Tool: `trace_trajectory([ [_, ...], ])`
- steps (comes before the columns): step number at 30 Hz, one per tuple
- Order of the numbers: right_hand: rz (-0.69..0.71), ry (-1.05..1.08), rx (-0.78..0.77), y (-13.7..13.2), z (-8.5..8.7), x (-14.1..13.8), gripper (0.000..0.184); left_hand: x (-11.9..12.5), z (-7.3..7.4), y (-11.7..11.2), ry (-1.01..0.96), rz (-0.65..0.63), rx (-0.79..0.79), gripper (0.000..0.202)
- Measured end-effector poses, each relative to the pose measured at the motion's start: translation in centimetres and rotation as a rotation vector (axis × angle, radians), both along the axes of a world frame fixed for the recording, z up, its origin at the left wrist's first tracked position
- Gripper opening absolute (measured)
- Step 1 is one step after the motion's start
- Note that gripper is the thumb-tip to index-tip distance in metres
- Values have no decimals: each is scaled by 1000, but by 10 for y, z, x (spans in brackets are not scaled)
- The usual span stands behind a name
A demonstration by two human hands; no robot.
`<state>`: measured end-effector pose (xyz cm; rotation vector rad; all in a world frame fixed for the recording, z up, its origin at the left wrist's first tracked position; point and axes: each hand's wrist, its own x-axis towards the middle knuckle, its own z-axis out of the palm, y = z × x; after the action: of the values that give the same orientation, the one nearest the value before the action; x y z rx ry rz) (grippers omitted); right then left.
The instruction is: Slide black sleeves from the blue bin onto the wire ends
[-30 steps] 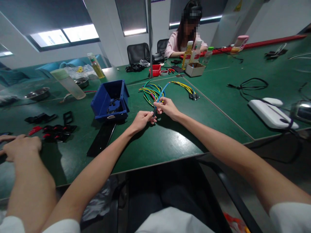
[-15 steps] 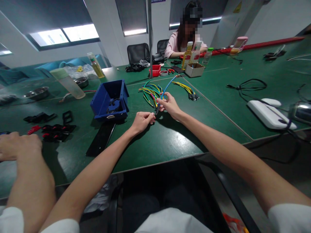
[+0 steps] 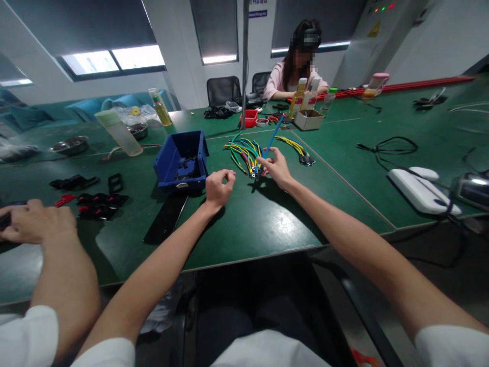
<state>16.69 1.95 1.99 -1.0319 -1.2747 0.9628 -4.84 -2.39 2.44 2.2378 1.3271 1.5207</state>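
My right hand (image 3: 275, 168) grips a blue wire (image 3: 274, 135) in a pinch. The wire slants up and away from the fingers, and a dark end shows below them. Beneath and beside that hand lies a bunch of yellow, green and blue wires (image 3: 244, 153). My left hand (image 3: 220, 188) is closed, thumb and fingers curled together, just right of a blue bin (image 3: 179, 176); what they hold, if anything, is hidden. Small black pieces (image 3: 187, 164) lie inside the bin. Farther right rests a second group of yellow wires with black ends (image 3: 296, 146).
A black phone (image 3: 165, 221) lies before the bin. Left of it are black and red parts (image 3: 101, 201) and a co-worker's hand (image 3: 38, 224). Bottles (image 3: 297, 99) and a small box (image 3: 308, 121) stand ahead. A white device (image 3: 420, 191) with cables lies right.
My left hand has drawn away from the wire's dark end, leftward toward the bin. My right hand still holds the blue wire, now tilted more upright. The whole view has shifted slightly.
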Motion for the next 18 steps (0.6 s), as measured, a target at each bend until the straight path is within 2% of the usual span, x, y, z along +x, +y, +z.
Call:
trace_trajectory([
  [4, -83, -76, 45, 2, -1, 7, 59, -12, 10, 3, 59, 213, 51, 28],
  [11, -326, -259, 99, 7, -5, 26, 62, -46, 38, 15, 200, 567, -80, 32],
  [14, -427, -317, 86, 9, -7, 38, 63, -59, 42, 24, 261, 650, -171, 35],
  [18, -606, -395, 61, 9, -7, 53, 60, -74, 39, 35, 336, 672, -343, 40],
])
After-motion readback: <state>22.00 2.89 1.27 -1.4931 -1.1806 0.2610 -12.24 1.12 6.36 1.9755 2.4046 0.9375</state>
